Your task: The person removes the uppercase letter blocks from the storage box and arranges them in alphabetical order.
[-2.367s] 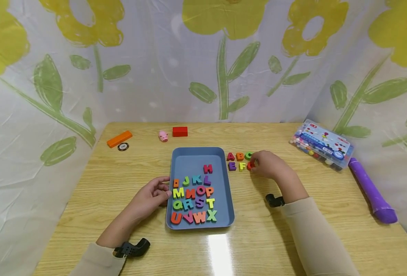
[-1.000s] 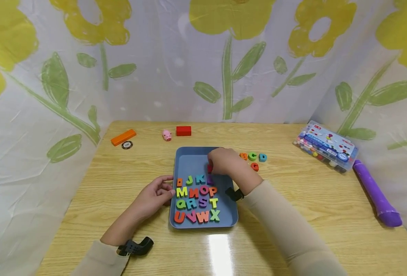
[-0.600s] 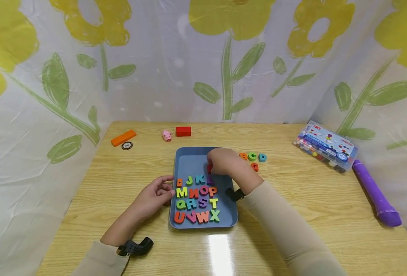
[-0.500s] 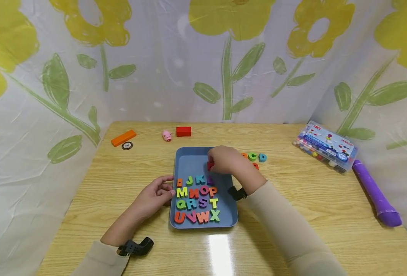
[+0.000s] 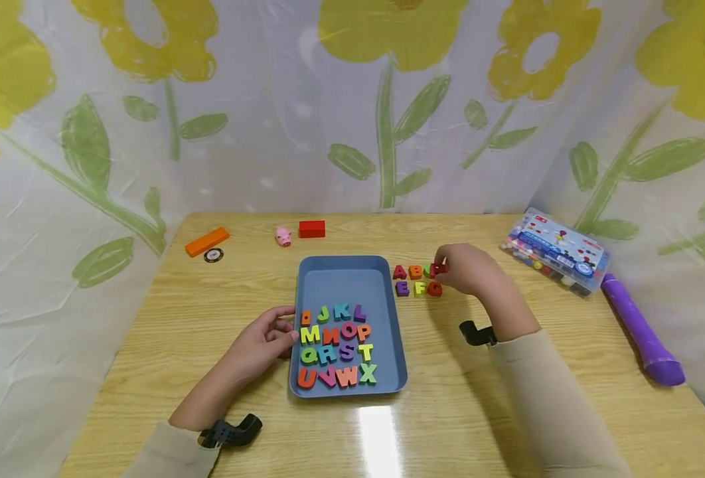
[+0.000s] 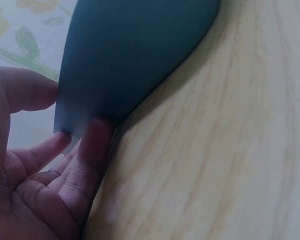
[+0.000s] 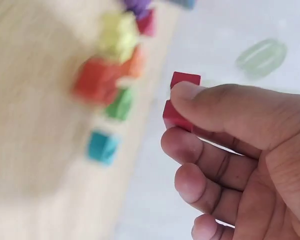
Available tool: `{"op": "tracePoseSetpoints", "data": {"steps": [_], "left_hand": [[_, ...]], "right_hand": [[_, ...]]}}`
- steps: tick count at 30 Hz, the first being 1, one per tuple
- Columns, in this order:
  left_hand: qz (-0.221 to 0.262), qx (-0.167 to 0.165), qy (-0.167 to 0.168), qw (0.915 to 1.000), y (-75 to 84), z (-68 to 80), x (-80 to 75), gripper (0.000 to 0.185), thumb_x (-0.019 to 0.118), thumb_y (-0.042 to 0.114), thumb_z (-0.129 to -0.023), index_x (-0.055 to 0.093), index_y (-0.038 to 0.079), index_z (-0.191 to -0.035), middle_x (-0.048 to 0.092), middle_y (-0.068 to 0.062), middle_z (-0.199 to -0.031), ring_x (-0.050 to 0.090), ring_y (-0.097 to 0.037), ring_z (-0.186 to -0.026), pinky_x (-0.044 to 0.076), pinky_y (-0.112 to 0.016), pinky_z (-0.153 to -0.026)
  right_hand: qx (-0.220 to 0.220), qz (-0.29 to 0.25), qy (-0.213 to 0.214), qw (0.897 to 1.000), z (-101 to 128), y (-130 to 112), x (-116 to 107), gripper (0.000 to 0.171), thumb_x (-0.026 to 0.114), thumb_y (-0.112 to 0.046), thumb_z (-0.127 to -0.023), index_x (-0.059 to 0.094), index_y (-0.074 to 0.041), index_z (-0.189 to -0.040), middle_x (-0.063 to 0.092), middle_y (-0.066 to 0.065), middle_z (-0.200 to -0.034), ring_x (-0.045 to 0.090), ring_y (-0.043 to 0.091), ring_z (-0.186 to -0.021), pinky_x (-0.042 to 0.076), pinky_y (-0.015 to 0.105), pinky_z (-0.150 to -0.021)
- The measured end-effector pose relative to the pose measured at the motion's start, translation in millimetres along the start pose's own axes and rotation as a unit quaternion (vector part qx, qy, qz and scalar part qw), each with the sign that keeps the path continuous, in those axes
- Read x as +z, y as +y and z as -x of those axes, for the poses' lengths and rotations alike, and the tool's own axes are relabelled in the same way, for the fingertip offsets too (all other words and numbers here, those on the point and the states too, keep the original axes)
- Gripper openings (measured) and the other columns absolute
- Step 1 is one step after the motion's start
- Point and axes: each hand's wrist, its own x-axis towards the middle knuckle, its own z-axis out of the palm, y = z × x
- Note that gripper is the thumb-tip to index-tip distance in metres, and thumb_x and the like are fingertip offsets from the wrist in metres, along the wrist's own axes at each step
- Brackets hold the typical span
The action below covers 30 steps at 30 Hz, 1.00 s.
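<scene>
My right hand [image 5: 470, 269] pinches a red letter H [image 7: 177, 116] between thumb and fingertips, held in the air above the loose letters right of the tray. Below it on the table lie A [image 5: 399, 272], B [image 5: 415, 271], E [image 5: 402, 288], F [image 5: 419, 289] and G [image 5: 434, 289]. C is partly covered by the H and fingers; the right wrist view shows a teal block [image 7: 102, 147] that the hand hides in the head view. My left hand [image 5: 263, 342] touches the left wall of the blue-grey tray [image 5: 395, 318] with its fingertips, fingers loosely bent.
Inside the tray, rows of colored letters run from I [image 5: 306, 318] down to X [image 5: 367, 373]. Toward the back are an orange block [image 5: 206, 241], a chip [image 5: 213, 255], a pink pig [image 5: 283, 236] and a red block [image 5: 312, 229]. A bead box [image 5: 558, 249] and purple microphone-shaped object [image 5: 642, 328] stand right.
My right hand has reached into the tray, taken hold of the red H, and carried it right over the loose letters. The left hand stays at the tray's side.
</scene>
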Motion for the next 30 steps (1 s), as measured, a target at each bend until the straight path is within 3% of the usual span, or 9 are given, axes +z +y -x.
{"op": "tracePoseSetpoints", "data": {"steps": [7,14,20,24,27,30], "left_hand": [[-0.001,-0.002,0.000,1.0000,-0.1,0.0,-0.9,0.059,0.068,0.017,-0.108,0.047,0.005,-0.161,0.064,-0.020,-0.129,0.069,-0.022,-0.104,0.061,-0.028,-0.087],[-0.006,0.003,0.001,1.0000,-1.9,-0.3,-0.8,0.059,0.070,0.018,-0.107,0.047,0.004,-0.161,0.064,-0.020,-0.128,0.068,-0.021,-0.103,0.059,-0.024,-0.086],[0.002,0.004,0.002,1.0000,-3.5,0.3,-0.2,0.059,0.070,0.018,-0.107,0.048,0.004,-0.160,0.065,-0.020,-0.128,0.067,-0.020,-0.102,0.059,-0.024,-0.085],[0.006,0.002,0.000,1.0000,-3.2,0.6,0.2,0.059,0.070,0.017,-0.107,0.048,0.004,-0.160,0.065,-0.020,-0.128,0.067,-0.020,-0.101,0.059,-0.024,-0.085],[0.003,0.001,0.001,1.0000,-2.6,0.6,0.3,0.059,0.070,0.018,-0.107,0.048,0.004,-0.160,0.065,-0.020,-0.129,0.067,-0.019,-0.101,0.060,-0.025,-0.085],[0.001,0.003,0.003,1.0000,-1.9,0.1,0.2,0.059,0.070,0.018,-0.107,0.048,0.005,-0.161,0.065,-0.020,-0.128,0.067,-0.019,-0.101,0.060,-0.025,-0.085]], "right_hand": [[0.026,-0.005,-0.016,1.000,9,38,15,0.017,0.079,-0.014,-0.098,0.075,-0.005,-0.112,0.072,0.012,-0.100,0.062,0.028,-0.088,0.055,0.049,-0.083],[0.039,-0.025,-0.031,0.998,10,48,27,0.016,0.078,-0.014,-0.099,0.075,-0.007,-0.113,0.072,0.013,-0.104,0.061,0.028,-0.090,0.054,0.047,-0.084],[0.035,-0.014,-0.030,0.999,10,45,31,0.025,0.079,-0.016,-0.099,0.076,-0.003,-0.121,0.075,0.016,-0.111,0.065,0.030,-0.093,0.058,0.051,-0.088],[0.040,-0.003,-0.023,0.999,13,40,28,0.034,0.079,-0.016,-0.099,0.073,-0.003,-0.130,0.074,0.016,-0.110,0.066,0.029,-0.091,0.058,0.051,-0.084],[0.033,-0.001,-0.012,0.999,16,24,20,0.038,0.076,-0.019,-0.101,0.071,-0.002,-0.134,0.074,0.012,-0.105,0.065,0.027,-0.087,0.057,0.049,-0.082],[0.000,-0.013,-0.005,1.000,15,-1,12,0.029,0.073,-0.024,-0.104,0.074,-0.004,-0.125,0.074,0.008,-0.099,0.063,0.023,-0.081,0.055,0.045,-0.078]]}}
